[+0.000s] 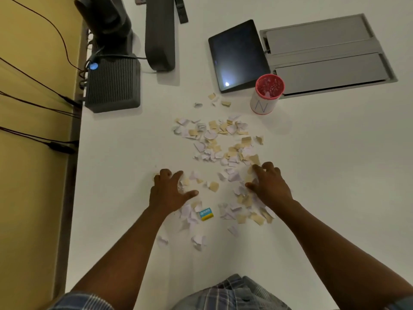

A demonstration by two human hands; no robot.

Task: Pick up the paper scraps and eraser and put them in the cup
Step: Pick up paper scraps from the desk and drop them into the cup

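- Left hand (169, 191) and right hand (269, 184) rest fingers spread on the scraps (220, 142), gripping nothing.
- Looks like the raking-together step.
- Eraser (206, 213) lies between the wrists; cup (267, 93) stands well beyond on the table (335, 164).
- Next: pinch a bunch, carry it over.

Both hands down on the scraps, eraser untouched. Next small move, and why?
Probably sweep both hands inward to bunch the scraps between them: left hand and right hand flank that patch, fingers spread, nothing gripped. Cup stands farther off.
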